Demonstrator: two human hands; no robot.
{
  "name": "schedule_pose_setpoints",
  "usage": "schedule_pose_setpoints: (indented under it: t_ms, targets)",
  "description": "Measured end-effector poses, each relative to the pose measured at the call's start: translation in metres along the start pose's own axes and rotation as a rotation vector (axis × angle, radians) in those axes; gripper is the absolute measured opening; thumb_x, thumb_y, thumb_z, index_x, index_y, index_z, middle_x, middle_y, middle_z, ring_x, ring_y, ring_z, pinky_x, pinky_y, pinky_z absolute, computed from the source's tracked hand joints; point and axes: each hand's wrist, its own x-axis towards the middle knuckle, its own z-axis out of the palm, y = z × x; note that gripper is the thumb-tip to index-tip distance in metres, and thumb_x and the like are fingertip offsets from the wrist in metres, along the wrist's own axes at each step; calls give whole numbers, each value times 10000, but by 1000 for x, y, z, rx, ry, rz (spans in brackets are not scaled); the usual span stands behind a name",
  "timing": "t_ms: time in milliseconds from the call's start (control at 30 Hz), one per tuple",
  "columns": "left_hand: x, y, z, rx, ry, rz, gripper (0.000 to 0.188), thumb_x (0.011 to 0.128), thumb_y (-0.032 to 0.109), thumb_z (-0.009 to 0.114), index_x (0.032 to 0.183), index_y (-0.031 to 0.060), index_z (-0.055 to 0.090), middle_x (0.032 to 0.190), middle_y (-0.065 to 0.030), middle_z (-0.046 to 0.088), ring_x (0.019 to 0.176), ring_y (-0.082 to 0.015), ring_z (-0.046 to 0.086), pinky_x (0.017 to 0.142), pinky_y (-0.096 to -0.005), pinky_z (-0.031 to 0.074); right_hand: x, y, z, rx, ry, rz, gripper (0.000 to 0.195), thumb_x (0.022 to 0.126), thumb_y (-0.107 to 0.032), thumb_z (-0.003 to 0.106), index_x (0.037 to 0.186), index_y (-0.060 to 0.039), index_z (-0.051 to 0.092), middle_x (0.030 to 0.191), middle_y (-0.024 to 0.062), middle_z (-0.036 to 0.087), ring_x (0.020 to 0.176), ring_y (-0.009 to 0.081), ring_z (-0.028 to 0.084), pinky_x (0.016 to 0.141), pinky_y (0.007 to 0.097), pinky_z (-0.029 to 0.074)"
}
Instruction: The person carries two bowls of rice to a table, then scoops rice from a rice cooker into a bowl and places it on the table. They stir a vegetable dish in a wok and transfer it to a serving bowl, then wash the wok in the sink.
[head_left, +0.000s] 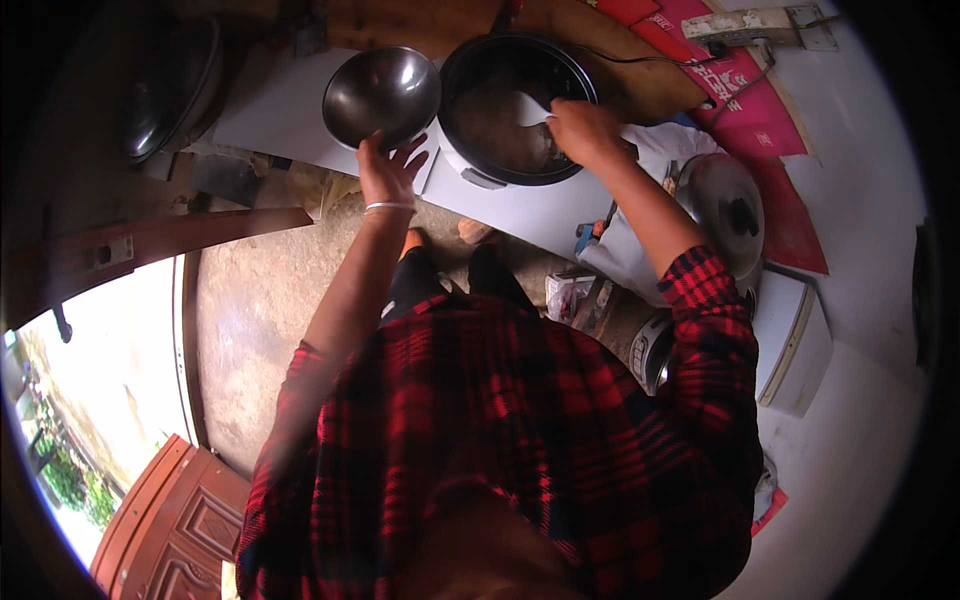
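A shiny stainless-steel bowl (375, 86) tilts beside a large white electric cooker (459, 154), close to its left rim. My left hand (386, 169) grips the bowl's near edge, some fingers spread beneath it; the bowl shows no food inside. In my right hand (581, 131) is a white rice paddle (531, 110), its blade over the cooker's dark pot. Dim brownish contents (487, 120) lie in the pot, with a paler lump near the right side; what they are cannot be made out.
The cooker stands on a white tabletop (517, 214). To the right are a white cloth or bag (622, 247) and a domed metal lid (720, 217) with a black knob. A power strip (742, 28) with cords is at upper right. A large metal vessel (176, 97) stands left.
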Motion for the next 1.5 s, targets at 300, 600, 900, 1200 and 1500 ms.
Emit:
schedule_pose_setpoints:
  t_ms: [300, 600, 900, 1200, 1500]
  targets:
    - [25, -26, 34, -112, 99, 173, 447, 861, 358, 540, 1211, 94, 456, 1137, -94, 609, 856, -312, 666, 660, -353, 477, 24, -29, 24, 86, -211, -80, 220, 855, -239, 555, 909, -90, 708, 941, 144, 692, 891, 351, 662, 760, 459, 531]
    - [23, -41, 23, -127, 112, 255, 385, 869, 259, 552, 1214, 119, 450, 1095, -73, 589, 835, -227, 623, 668, -325, 482, 50, -42, 61, 158, -262, -118, 233, 766, -200, 613, 953, -103, 713, 997, 169, 690, 959, 351, 662, 819, 453, 525]
    - [26, -45, 23, -106, -1, 228, 359, 879, 249, 540, 1200, 113, 456, 1107, -93, 585, 849, -264, 637, 686, -353, 518, 39, 6, 89, 662, -224, -233, 192, 843, -208, 602, 874, -34, 676, 856, 163, 680, 834, 313, 653, 751, 405, 497]
    - [-17, -13, 21, 205, 44, 320, 469, 888, 217, 519, 1310, 125, 338, 1171, -129, 564, 956, -282, 650, 640, -381, 569, 18, 29, 39, 1017, -250, -72, 248, 912, -227, 571, 802, -11, 625, 680, 64, 589, 651, 135, 541, 642, 296, 448]
    - [-45, -32, 44, 246, -56, 236, 449, 879, 143, 488, 1301, 104, 337, 1163, -132, 554, 898, -254, 656, 629, -362, 589, -24, -53, -62, 237, 212, -228, 87, 844, -119, 545, 852, -63, 611, 726, 148, 639, 757, 341, 660, 615, 467, 514]
